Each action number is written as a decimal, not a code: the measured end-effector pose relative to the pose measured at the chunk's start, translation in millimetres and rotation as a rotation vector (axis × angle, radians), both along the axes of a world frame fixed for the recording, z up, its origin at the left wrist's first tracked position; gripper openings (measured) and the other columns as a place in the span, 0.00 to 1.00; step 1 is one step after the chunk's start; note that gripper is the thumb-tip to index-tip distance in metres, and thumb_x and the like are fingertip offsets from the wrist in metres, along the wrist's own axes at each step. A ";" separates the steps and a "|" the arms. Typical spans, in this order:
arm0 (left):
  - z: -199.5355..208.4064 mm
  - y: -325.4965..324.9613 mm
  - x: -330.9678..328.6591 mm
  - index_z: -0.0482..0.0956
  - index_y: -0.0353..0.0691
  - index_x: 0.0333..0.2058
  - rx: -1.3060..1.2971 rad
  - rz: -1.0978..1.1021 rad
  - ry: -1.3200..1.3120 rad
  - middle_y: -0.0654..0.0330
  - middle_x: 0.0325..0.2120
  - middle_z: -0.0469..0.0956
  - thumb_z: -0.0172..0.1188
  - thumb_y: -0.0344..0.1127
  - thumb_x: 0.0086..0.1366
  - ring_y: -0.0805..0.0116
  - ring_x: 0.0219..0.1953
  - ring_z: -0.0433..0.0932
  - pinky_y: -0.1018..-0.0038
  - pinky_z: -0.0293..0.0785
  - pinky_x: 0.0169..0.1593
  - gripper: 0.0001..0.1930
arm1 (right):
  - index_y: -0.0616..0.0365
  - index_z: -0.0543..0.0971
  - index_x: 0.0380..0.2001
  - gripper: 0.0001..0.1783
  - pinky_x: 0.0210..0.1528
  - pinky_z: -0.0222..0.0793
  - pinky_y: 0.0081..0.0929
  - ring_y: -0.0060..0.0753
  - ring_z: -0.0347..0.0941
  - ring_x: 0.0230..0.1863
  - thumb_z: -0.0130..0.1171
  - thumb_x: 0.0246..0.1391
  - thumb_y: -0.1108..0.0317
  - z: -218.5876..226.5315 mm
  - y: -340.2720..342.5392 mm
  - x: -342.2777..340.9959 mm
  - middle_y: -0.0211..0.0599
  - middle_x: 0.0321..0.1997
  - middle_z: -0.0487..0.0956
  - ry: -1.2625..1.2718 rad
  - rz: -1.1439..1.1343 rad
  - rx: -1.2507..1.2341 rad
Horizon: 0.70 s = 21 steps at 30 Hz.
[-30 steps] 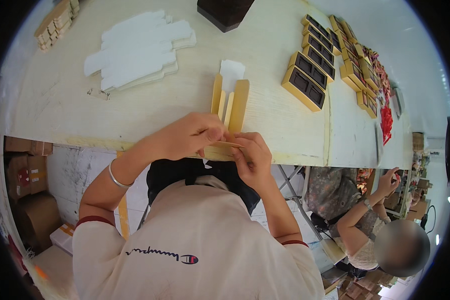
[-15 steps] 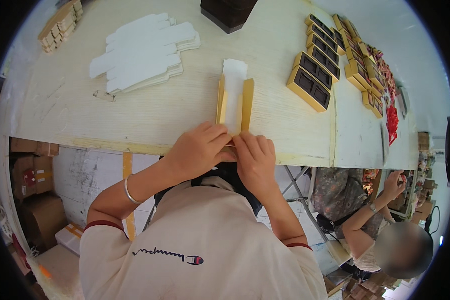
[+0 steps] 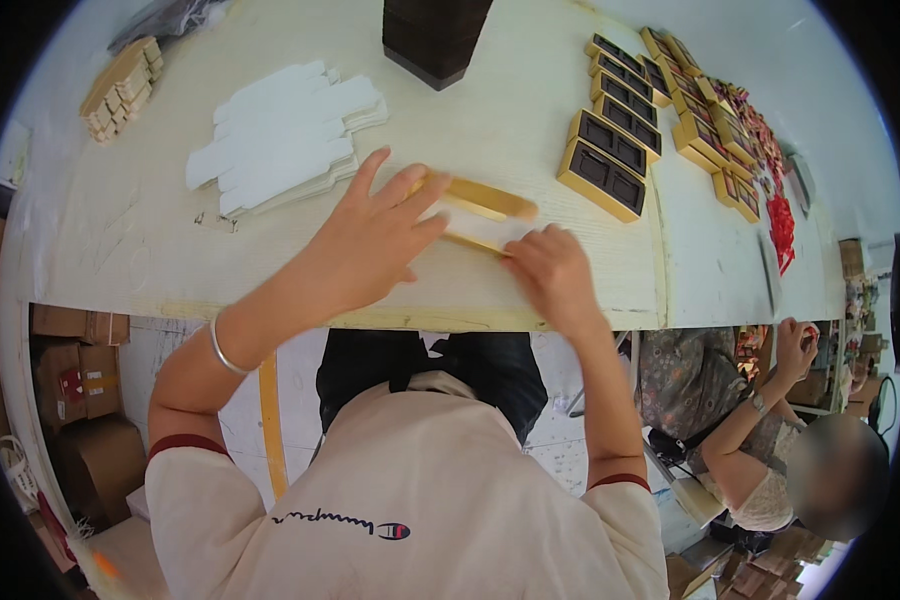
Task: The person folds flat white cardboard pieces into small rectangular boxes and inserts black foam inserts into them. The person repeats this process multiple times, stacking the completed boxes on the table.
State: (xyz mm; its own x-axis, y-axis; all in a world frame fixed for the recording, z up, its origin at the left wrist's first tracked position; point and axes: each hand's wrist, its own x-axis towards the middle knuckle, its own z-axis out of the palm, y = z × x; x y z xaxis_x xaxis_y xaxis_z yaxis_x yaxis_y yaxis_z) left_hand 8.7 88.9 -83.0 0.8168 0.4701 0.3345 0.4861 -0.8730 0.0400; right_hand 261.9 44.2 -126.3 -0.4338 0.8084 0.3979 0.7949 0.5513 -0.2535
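Observation:
A partly folded gold cardboard box point(image 3: 488, 199) with a white inside lies slantwise on the table in front of me, blurred by motion. My left hand point(image 3: 363, 243) is at its left end, fingers spread, the fingertips over or against the box; exact contact is blurred. With bent fingers, my right hand point(image 3: 555, 268) pinches the near right corner of the box. Flat white box blanks point(image 3: 288, 135) are stacked to the left of the box.
Beyond the box stands a dark brown block-shaped container point(image 3: 435, 40). Gold boxes with dark inserts point(image 3: 602, 175) line the right, with red packets point(image 3: 780, 235) beyond. Folded tan card pieces point(image 3: 120, 90) sit far left. A co-worker's hand point(image 3: 795, 350) shows at the right.
The box has turned from pointing away from me to lying slantwise and has moved off the near edge. My left hand has opened and both hands have moved farther onto the table.

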 end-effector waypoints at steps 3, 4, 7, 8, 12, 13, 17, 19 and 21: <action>-4.1 -29.2 16.4 0.77 0.41 0.38 -0.029 0.104 -0.077 0.62 0.40 0.75 0.67 0.33 0.48 0.63 0.40 0.71 0.64 0.67 0.47 0.16 | 0.60 0.74 0.26 0.08 0.32 0.65 0.39 0.43 0.70 0.29 0.64 0.42 0.72 -5.9 -27.2 -45.8 0.39 0.24 0.72 0.146 -0.017 -0.058; -14.9 -33.2 15.7 0.77 0.41 0.36 -0.135 0.085 -0.076 0.62 0.41 0.74 0.67 0.33 0.47 0.62 0.40 0.71 0.65 0.68 0.46 0.16 | 0.60 0.73 0.26 0.09 0.32 0.65 0.39 0.44 0.70 0.29 0.63 0.42 0.73 -4.8 -35.3 -57.5 0.40 0.23 0.72 0.239 -0.019 -0.099; -37.8 -32.8 5.3 0.74 0.40 0.32 -0.364 0.009 -0.092 0.60 0.40 0.73 0.66 0.31 0.45 0.60 0.38 0.71 0.67 0.71 0.42 0.13 | 0.63 0.75 0.40 0.17 0.34 0.67 0.38 0.47 0.71 0.30 0.61 0.43 0.76 10.7 -47.8 -50.4 0.43 0.29 0.75 0.348 0.066 -0.138; -38.5 -28.6 -0.6 0.74 0.40 0.32 -0.371 -0.022 -0.131 0.61 0.39 0.73 0.66 0.31 0.46 0.60 0.39 0.71 0.67 0.71 0.42 0.13 | 0.63 0.75 0.43 0.19 0.35 0.67 0.37 0.47 0.71 0.31 0.60 0.43 0.77 16.5 -49.8 -41.3 0.44 0.31 0.75 0.384 0.079 -0.113; -38.8 -16.7 -12.5 0.74 0.40 0.29 -0.458 -0.125 -0.192 0.63 0.37 0.74 0.67 0.29 0.45 0.61 0.40 0.72 0.67 0.71 0.42 0.12 | 0.56 0.77 0.45 0.21 0.44 0.65 0.35 0.42 0.70 0.43 0.60 0.42 0.79 16.3 -31.8 -13.4 0.39 0.42 0.74 0.102 0.125 -0.158; -40.2 -12.5 -12.5 0.74 0.40 0.29 -0.488 -0.140 -0.193 0.63 0.37 0.74 0.67 0.29 0.45 0.61 0.40 0.72 0.67 0.71 0.42 0.12 | 0.57 0.77 0.43 0.20 0.43 0.65 0.35 0.43 0.69 0.41 0.61 0.42 0.79 12.1 -29.2 -13.0 0.39 0.41 0.74 0.128 0.165 -0.169; -42.2 -8.9 -8.5 0.74 0.39 0.27 -0.591 -0.099 -0.231 0.64 0.34 0.75 0.69 0.30 0.47 0.62 0.35 0.73 0.68 0.72 0.37 0.11 | 0.59 0.76 0.33 0.13 0.38 0.66 0.36 0.44 0.68 0.35 0.64 0.39 0.78 2.0 -15.1 -23.7 0.38 0.33 0.70 0.223 0.243 -0.207; -38.2 -16.2 0.6 0.76 0.39 0.28 -0.656 0.009 -0.239 0.63 0.30 0.74 0.69 0.30 0.48 0.62 0.32 0.73 0.69 0.71 0.34 0.10 | 0.60 0.74 0.30 0.11 0.37 0.66 0.36 0.44 0.66 0.33 0.63 0.40 0.78 -6.2 -11.4 -34.7 0.38 0.29 0.68 0.255 0.202 -0.174; -36.6 -23.5 11.6 0.77 0.39 0.29 -0.650 0.083 -0.277 0.63 0.27 0.73 0.68 0.30 0.49 0.62 0.30 0.73 0.69 0.70 0.32 0.10 | 0.59 0.72 0.28 0.10 0.36 0.65 0.36 0.44 0.65 0.32 0.62 0.41 0.77 -16.7 -12.9 -47.6 0.39 0.27 0.65 0.273 0.146 -0.088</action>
